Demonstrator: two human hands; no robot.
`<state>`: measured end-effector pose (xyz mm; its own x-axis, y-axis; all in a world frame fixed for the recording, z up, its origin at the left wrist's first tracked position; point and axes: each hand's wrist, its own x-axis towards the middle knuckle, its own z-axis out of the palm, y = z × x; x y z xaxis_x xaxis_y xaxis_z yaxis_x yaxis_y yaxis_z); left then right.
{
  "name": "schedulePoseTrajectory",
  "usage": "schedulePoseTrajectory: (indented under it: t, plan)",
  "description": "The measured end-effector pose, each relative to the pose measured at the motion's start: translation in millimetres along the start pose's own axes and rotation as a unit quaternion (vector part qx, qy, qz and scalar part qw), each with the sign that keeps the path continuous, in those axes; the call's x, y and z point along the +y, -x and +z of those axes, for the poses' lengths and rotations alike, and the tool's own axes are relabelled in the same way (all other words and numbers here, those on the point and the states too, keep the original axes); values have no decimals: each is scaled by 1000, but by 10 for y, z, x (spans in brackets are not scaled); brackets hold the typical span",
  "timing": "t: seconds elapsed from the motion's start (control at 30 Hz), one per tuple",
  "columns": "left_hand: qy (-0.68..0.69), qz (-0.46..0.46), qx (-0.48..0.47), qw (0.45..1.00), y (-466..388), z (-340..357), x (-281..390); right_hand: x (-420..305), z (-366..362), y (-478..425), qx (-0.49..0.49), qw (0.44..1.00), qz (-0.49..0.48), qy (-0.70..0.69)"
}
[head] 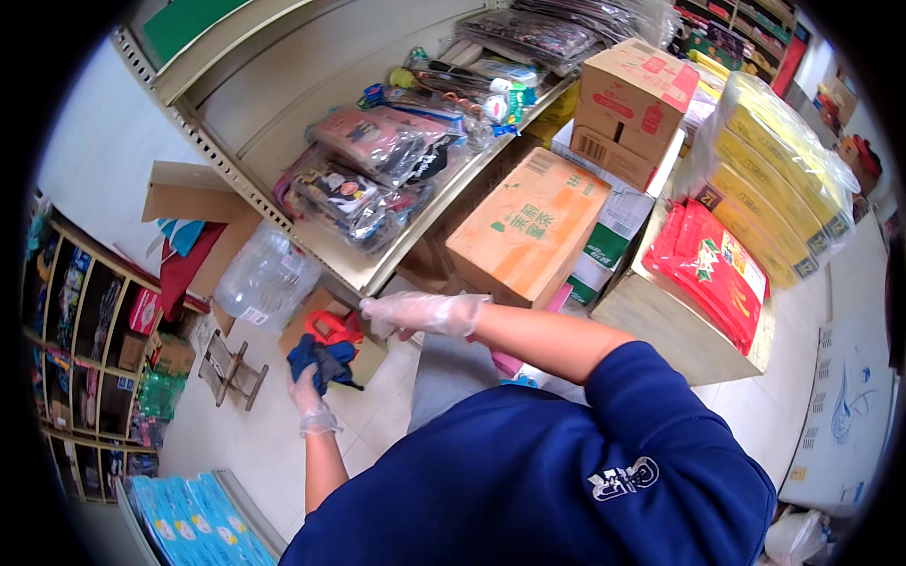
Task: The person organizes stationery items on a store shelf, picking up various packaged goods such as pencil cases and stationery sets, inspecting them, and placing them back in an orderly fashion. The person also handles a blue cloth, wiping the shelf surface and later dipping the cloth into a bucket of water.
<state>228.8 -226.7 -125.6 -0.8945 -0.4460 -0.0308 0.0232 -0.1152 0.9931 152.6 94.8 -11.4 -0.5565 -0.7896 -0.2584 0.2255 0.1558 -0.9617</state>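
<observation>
My left hand point(306, 390), in a clear plastic glove, grips a bunched dark blue cloth point(322, 362). The cloth hangs over an open cardboard box point(370, 359) on the floor. Something red point(333, 327), perhaps a bag or fabric, shows at the top of that box, partly behind the cloth. My right hand point(417, 313), gloved the same way, reaches across to the front corner of a metal shelf point(333, 256). Its fingertips overlap that corner in view; whether they touch or hold it cannot be told.
Plastic-wrapped goods point(382, 152) lie on the shelf. Stacked cartons point(531, 223) and a red package point(708, 272) on a cabinet stand to the right. Beyond my left hand are a folding stool point(230, 371) and clear plastic bottles point(267, 276). Blue packs point(191, 520) fill a lower-left shelf.
</observation>
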Motion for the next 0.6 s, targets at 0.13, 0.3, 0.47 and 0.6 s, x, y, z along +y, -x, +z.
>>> schedulePoseTrajectory:
  t: [0.13,0.3,0.47,0.6]
  plan:
    - [83,49,7,995,36,150,313,-95,-314,831,71,995,-63,-13]
    - [197,-3,82,977,-14,325,729,341,-467,1274,225,960,-46,-160]
    - [355,10,-235,905,-124,655,1015,165,-405,1506,243,950,-92,-171]
    - [312,-35,-289,904,166,1618,1265,-172,-351,1406,294,931,-160,-146]
